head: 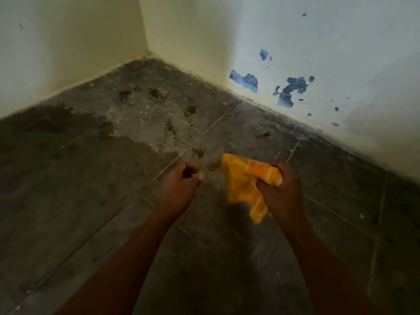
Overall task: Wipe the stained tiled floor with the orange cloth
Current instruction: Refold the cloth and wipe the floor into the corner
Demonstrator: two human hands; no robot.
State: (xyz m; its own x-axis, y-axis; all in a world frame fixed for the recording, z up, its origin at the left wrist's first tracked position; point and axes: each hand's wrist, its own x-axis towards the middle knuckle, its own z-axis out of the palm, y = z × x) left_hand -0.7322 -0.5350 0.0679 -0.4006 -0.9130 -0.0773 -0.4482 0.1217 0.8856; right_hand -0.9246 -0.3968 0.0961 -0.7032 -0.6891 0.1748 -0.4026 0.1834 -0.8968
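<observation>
The orange cloth (241, 180) hangs crumpled above the floor, gripped at its right side by my right hand (281, 189). My left hand (181, 185) floats a short way to the left of the cloth, fingers curled in with nothing in them, not touching the cloth. Below both hands lies the grey tiled floor (91, 178). Brown stains dot the tiles ahead of my hands, among them a blotch (198, 152) just beyond the cloth, a streak (169, 126) farther on and spots (155, 93) near the corner. A dark wet patch (68, 121) spreads at the left.
Two pale walls meet in a corner (147, 53) straight ahead. The right wall (341, 53) has peeled paint showing blue patches (246, 81) low down. White grit lies scattered over the tiles near the stains.
</observation>
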